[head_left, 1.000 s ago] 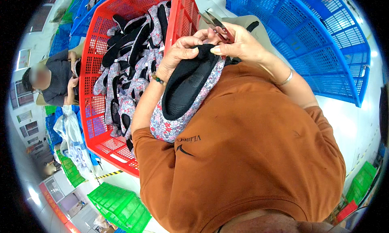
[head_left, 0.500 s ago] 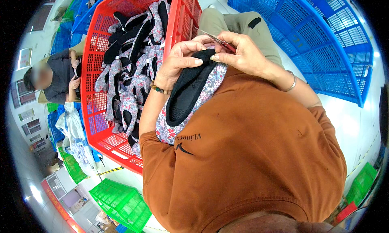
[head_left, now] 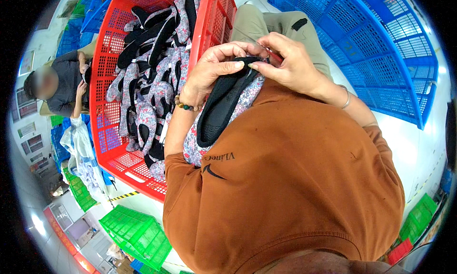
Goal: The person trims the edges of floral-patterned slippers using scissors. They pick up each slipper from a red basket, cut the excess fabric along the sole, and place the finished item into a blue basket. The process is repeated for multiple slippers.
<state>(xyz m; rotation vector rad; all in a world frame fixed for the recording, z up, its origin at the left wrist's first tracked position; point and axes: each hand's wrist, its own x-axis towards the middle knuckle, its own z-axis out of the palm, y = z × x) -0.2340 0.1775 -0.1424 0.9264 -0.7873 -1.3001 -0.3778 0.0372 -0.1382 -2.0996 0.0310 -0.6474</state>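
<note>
A floral slipper (head_left: 243, 101) with black lining lies tilted against my chest, its opening facing up. My left hand (head_left: 220, 67), wearing a beaded bracelet, pinches the slipper's far end, thumb pressed on the black fabric. Opposite it, my right hand (head_left: 294, 67) has its thumb at the same edge, so both thumb tips nearly meet there. Red-handled scissors (head_left: 274, 55) are tucked in my right hand, mostly hidden by the fingers; their blades are hard to make out.
To the left stands a red basket (head_left: 138, 175) heaped with similar floral slippers (head_left: 162, 90). Blue baskets (head_left: 362, 50) stack at the right. A seated person (head_left: 66, 81) handles something dark beyond the red basket. Green crates (head_left: 138, 231) sit at the lower left.
The scissors' pointed blades, plainly showing before, are now mostly hidden among my fingers. My left fingers have spread further over the slipper's far edge. The red basket appears slightly further left.
</note>
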